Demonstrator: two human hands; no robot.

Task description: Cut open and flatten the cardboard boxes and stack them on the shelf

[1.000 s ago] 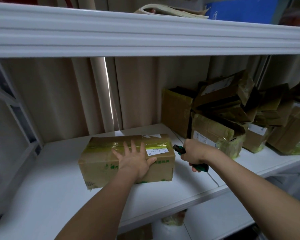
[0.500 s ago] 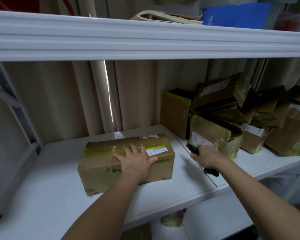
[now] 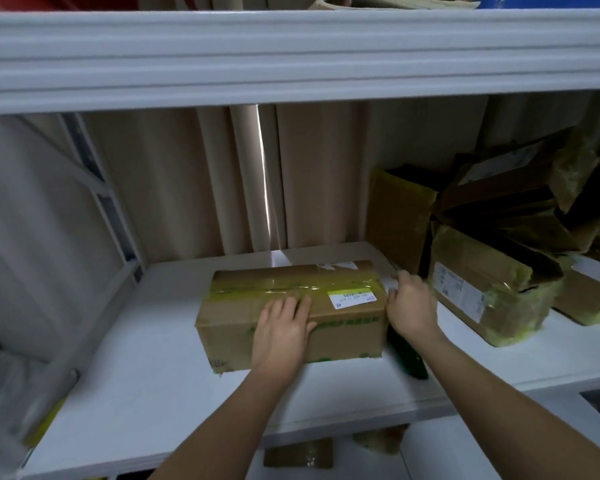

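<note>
**A:** Where was the sealed box (image 3: 291,313)?

**B:** On the white shelf (image 3: 136,393), left of the pile of opened boxes (image 3: 492,268). The left hand (image 3: 283,329) lay flat on it, fingers straight.

**A:** What changed?

**B:** The right hand (image 3: 411,306), gripping a green-handled cutter (image 3: 407,358), had moved from the pile to the box's right end. Cutting looked imminent.

Beige curtains (image 3: 174,188) hang behind the far side, with a bright slit of light (image 3: 264,188) between two folds. On the upper level lies a folded paper bundle (image 3: 388,1), a blue object (image 3: 548,1) at far right.
</note>
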